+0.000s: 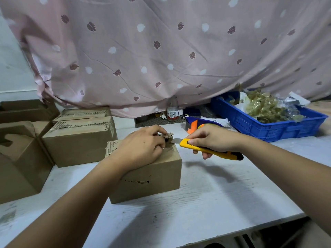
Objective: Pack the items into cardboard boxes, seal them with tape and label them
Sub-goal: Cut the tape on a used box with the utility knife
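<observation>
A small brown cardboard box [154, 178] stands in the middle of the white table [206, 208]. My left hand [141, 146] rests on its top and pinches a torn strip of cardboard [165, 136] at the far right corner. My right hand [213, 138] grips a yellow utility knife [211, 149]. Its short blade points left, right next to that corner of the box. A tape dispenser [198, 124] in blue and orange lies behind my right hand.
Several closed cardboard boxes [78, 140] are stacked at the left. A blue plastic crate [268, 126] with crumpled golden wrapping sits at the right rear. A small bottle [172, 110] stands under a pink patterned curtain [161, 51] at the back.
</observation>
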